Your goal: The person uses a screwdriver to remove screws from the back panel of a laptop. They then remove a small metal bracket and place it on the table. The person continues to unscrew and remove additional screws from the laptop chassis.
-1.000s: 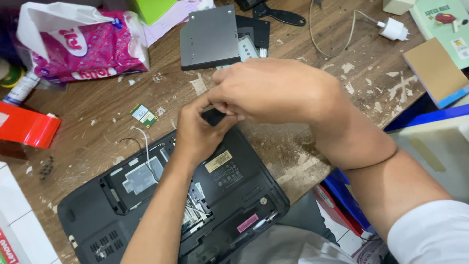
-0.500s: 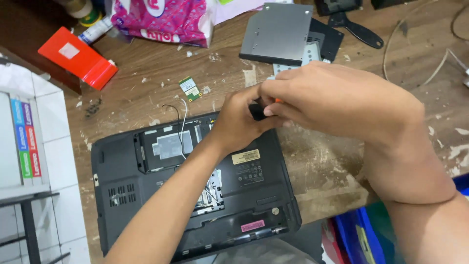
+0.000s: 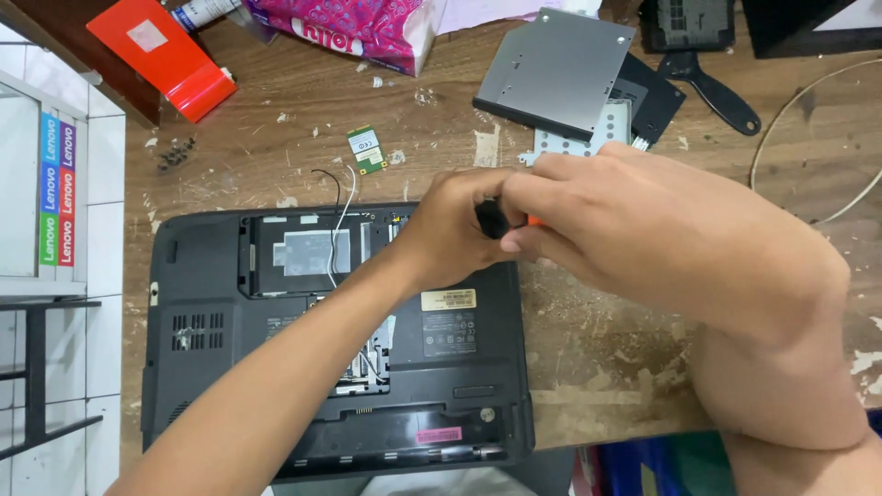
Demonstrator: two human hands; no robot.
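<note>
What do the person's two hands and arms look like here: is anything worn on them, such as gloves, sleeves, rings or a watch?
Both are bare. The left hand and its forearm show no glove, sleeve, ring or watch. The right hand is also ungloved, with no ring visible, and its wrist and forearm are uncovered as far as the picture shows.

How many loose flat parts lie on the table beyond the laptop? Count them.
3: small green circuit card, grey metal drive, black plastic cover partly beneath it. The hands may hide more.

Optical drive [image 3: 556,72] behind laptop [image 3: 331,340]
</note>
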